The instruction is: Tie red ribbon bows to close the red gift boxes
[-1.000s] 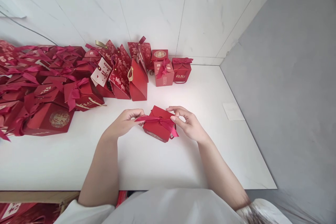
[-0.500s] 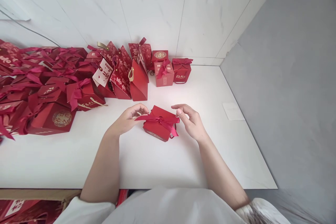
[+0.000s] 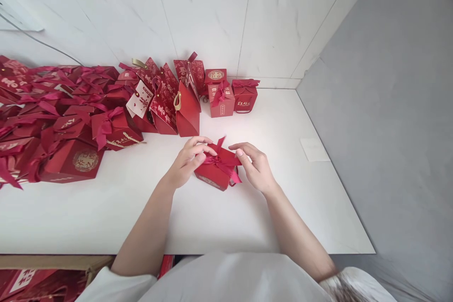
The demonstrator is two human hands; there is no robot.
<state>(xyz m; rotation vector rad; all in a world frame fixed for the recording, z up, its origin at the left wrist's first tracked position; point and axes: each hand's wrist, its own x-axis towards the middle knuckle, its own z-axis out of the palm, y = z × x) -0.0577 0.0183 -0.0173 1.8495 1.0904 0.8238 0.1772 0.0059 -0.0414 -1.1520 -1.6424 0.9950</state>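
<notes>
A small red gift box [image 3: 212, 177] sits in front of me, with a dark red ribbon bow [image 3: 220, 164] across its top. One ribbon tail points up and away; others lie toward the right side. My left hand [image 3: 187, 160] reaches over the box's left side, its fingers stretched out and touching the ribbon near the knot. At the right side, my right hand [image 3: 256, 165] is curved beside the box, thumb and fingers apart by the ribbon's right end. Whether it touches the ribbon I cannot tell. A cord handle [image 3: 233, 182] shows at the box's right.
Many ribboned red boxes [image 3: 83, 163] crowd the left of the white table [image 3: 283, 127]. Pointed red boxes [image 3: 188, 115] and several square ones [image 3: 244, 96] stand near the marble wall. A white square [image 3: 314, 149] lies at right. Below the left edge is an open carton [image 3: 95, 262].
My left hand has moved right, from beside the box to over it. The ribbon's left tail, which pointed left, now points up and away. My right hand has barely moved.
</notes>
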